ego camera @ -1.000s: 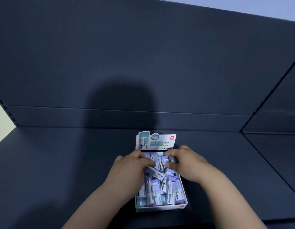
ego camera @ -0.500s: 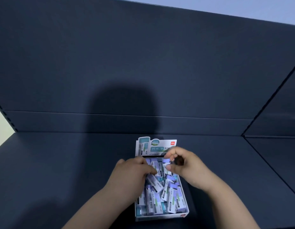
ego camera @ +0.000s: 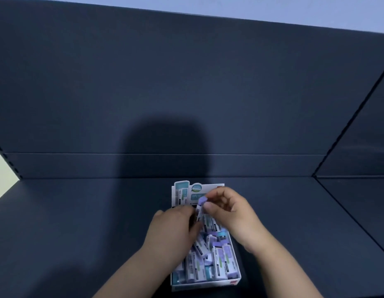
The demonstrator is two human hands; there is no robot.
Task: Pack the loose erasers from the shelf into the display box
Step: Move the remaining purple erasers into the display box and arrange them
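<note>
A white display box (ego camera: 208, 283) with an upright printed back flap stands on the dark shelf at the bottom centre. Several wrapped erasers (ego camera: 221, 261), purple and teal, lie jumbled inside it. My right hand (ego camera: 232, 214) pinches one purple-tipped eraser (ego camera: 200, 204) between thumb and fingers, held upright above the back of the box. My left hand (ego camera: 174, 229) lies over the left side of the box with its fingers curled at the lower end of that same eraser; what its fingertips hold is hidden.
The dark shelf surface (ego camera: 79, 222) stretches left and right of the box. A dark back panel (ego camera: 186, 93) rises behind it. A side panel (ego camera: 363, 147) angles in at the right. The shadow of a head falls on the back panel.
My right hand has lifted a purple-tipped eraser out of the pile, up toward the back flap. My left hand has moved up to meet its lower end.
</note>
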